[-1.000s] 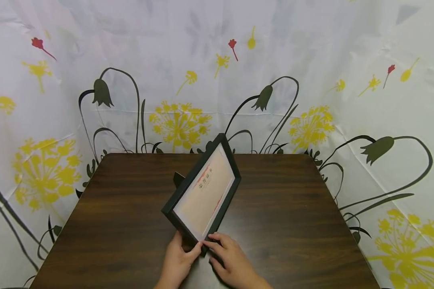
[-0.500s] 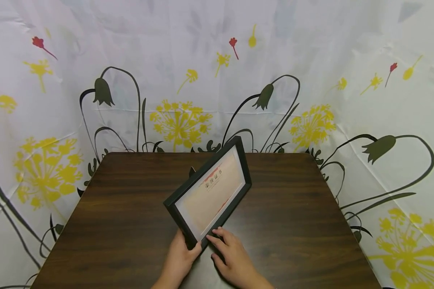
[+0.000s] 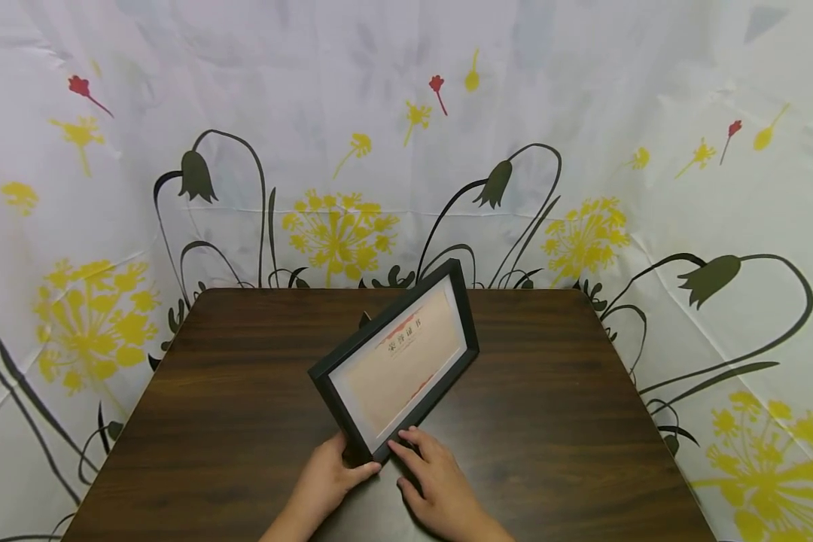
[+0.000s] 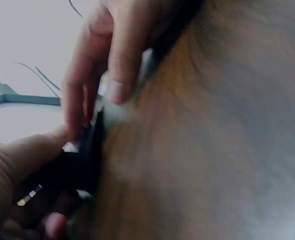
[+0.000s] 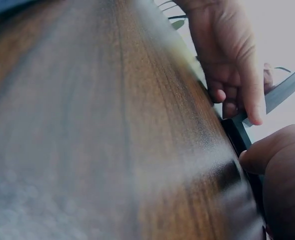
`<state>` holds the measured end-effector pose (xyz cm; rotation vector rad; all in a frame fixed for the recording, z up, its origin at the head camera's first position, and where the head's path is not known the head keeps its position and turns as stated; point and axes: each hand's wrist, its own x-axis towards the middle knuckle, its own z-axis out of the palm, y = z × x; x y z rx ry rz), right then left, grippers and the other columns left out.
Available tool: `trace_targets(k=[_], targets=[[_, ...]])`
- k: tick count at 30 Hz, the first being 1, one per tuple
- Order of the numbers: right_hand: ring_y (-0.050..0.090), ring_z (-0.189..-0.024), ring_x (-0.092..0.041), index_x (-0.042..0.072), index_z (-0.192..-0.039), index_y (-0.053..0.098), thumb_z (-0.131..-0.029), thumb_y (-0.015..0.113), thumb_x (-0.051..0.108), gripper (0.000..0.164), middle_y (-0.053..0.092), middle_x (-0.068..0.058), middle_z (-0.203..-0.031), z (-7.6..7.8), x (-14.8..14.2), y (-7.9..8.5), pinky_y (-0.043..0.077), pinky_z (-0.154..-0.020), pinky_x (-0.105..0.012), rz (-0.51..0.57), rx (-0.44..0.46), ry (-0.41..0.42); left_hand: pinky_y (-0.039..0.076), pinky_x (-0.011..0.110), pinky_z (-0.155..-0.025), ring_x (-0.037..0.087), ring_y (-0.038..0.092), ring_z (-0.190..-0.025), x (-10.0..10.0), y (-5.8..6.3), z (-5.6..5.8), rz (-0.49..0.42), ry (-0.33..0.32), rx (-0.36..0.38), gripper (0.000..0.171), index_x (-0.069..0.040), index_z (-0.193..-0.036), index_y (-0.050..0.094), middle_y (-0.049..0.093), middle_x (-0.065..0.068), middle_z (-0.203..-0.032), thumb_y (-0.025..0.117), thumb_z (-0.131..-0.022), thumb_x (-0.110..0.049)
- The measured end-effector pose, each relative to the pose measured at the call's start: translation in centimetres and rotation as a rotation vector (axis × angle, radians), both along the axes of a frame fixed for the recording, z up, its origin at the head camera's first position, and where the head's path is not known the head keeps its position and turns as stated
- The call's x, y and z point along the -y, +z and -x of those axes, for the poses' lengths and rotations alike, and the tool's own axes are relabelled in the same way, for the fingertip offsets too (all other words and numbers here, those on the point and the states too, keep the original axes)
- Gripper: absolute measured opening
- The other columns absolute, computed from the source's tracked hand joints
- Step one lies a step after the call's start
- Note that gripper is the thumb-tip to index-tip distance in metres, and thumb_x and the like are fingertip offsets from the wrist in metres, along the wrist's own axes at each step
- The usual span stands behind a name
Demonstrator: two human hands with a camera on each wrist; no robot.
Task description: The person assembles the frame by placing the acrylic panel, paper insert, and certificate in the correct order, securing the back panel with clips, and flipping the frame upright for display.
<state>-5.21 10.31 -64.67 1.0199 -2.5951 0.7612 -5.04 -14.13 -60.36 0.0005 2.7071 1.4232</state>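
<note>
A black picture frame (image 3: 440, 387) stands tilted on the wooden table, its lower left corner nearest me. Behind its glass lies a cream certificate (image 3: 406, 369) with a red trim and a line of characters. My left hand (image 3: 325, 478) holds that lower corner, thumb at the front and fingers behind, as the right wrist view also shows. The fingertips of my right hand (image 3: 440, 482) rest along the lower edge, close by the left thumb. A bit of the dark support leg (image 3: 365, 319) peeks out past the upper edge; the rest of the back is hidden.
The dark brown table (image 3: 549, 421) reaches back to a white curtain (image 3: 393, 90) printed with yellow, red and green flowers. The curtain runs round the far side and both sides.
The frame has turned so that its face points more toward me and its top corner has swung right. Less of the support leg shows. The left hand has shifted slightly left.
</note>
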Motion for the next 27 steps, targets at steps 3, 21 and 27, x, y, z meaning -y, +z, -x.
trace_targets(k=[3,21,27], targets=[[0.054,-0.149,-0.031,0.02,-0.158,0.058,-0.099,0.079,0.025,0.063,0.055,-0.007,-0.16,0.0,-0.1,-0.2,0.052,-0.111,-0.06,-0.001,-0.001,-0.009,0.058,0.056,-0.103,0.033,0.073,-0.123,0.0,-0.3,0.0,0.021,-0.02,-0.006,0.065,-0.006,-0.132,0.07,0.078,0.014,-0.13,0.097,-0.082,-0.037],[0.057,-0.146,-0.039,0.013,-0.153,0.064,-0.09,0.086,0.018,0.067,0.06,-0.015,-0.153,1.2,-0.3,-0.8,0.051,-0.107,-0.067,0.092,0.028,-0.311,0.045,0.032,-0.072,0.015,0.052,-0.087,4.8,1.2,1.9,0.16,-0.027,0.005,0.031,-0.008,-0.12,0.076,0.064,0.0,-0.089,0.085,-0.095,-0.025],[0.059,-0.142,-0.041,0.011,-0.151,0.065,-0.088,0.087,0.016,0.067,0.062,-0.018,-0.151,2.1,-1.2,-0.4,0.051,-0.107,-0.067,0.104,-0.003,-0.386,0.055,0.053,-0.097,0.024,0.063,-0.114,6.0,1.3,2.6,0.203,-0.036,-0.028,0.037,-0.007,-0.134,0.071,0.078,0.008,-0.12,0.08,-0.099,-0.016]])
